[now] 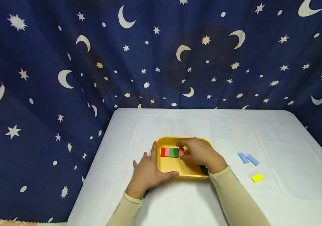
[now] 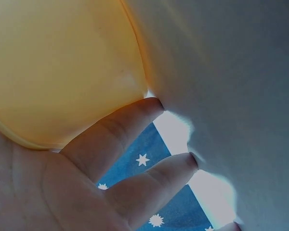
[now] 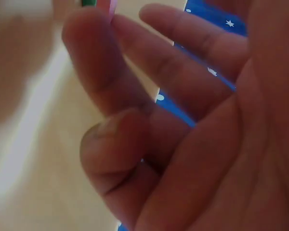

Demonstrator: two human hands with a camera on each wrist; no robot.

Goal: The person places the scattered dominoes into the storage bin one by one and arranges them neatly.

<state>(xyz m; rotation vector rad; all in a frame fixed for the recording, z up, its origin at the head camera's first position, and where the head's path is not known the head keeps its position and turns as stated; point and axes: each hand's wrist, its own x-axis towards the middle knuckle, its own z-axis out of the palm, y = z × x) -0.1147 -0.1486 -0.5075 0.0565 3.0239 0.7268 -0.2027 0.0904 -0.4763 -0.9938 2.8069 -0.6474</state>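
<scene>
A shallow yellow tray [image 1: 166,169] lies on the table. Inside it a row of flat blocks runs left to right: a red block [image 1: 163,152], a pink block [image 1: 167,152], a light green block [image 1: 171,152] and a dark green block [image 1: 176,153]. My right hand [image 1: 199,152] reaches over the tray and pinches another pink block [image 1: 181,152] at the row's right end. My left hand [image 1: 149,172] steadies the tray's near left corner, thumb along the front rim and straight fingers [image 2: 118,130] against its outer side.
To the right of the tray, on the white-covered table [image 1: 296,175], lie two light blue blocks, one [image 1: 243,158] close beside the other [image 1: 252,159]. A bright yellow block [image 1: 257,178] lies nearer to me. A dark blue curtain [image 1: 155,62] with moons and stars hangs behind.
</scene>
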